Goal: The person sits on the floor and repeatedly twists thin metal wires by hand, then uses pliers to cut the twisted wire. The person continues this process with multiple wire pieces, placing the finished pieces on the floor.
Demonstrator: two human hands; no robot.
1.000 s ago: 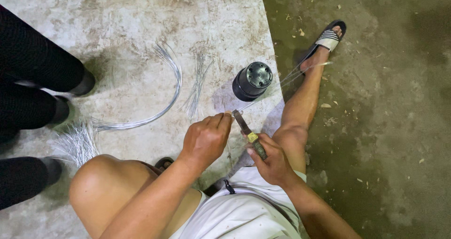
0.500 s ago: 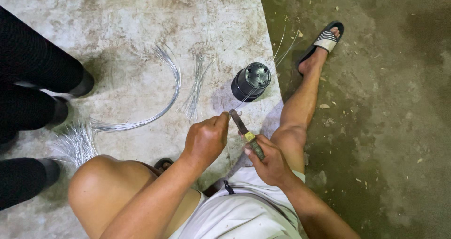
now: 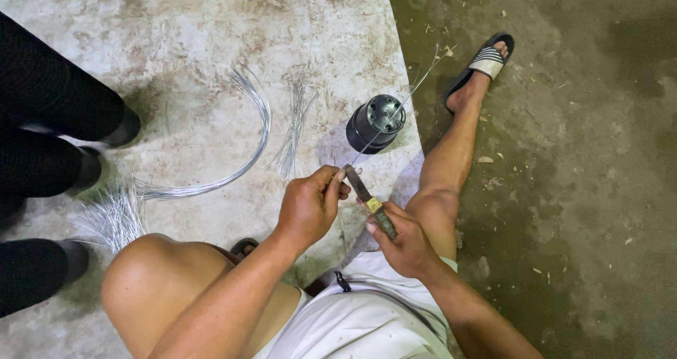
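Note:
I sit on the ground with bare knees raised. My right hand (image 3: 405,242) grips a small knife (image 3: 368,200) with a dark handle and a yellow band, blade pointing up-left. My left hand (image 3: 310,205) pinches the near end of thin silvery wire strands (image 3: 405,101) right at the blade tip. The strands run up-right over a black round cup-like object (image 3: 376,123) toward my sandalled foot (image 3: 486,63).
A curved bundle of silver wire (image 3: 233,158) and short loose strands (image 3: 293,130) lie on the pale concrete slab (image 3: 176,63). A frayed wire end (image 3: 109,214) spreads at left. Another person's dark-clad legs and shoes (image 3: 56,140) stand at left. Dark dirty floor (image 3: 578,190) lies right.
My hands have risen slightly and the knife tip has met my left fingers. The thin strands now stretch higher, up past the black object toward the foot.

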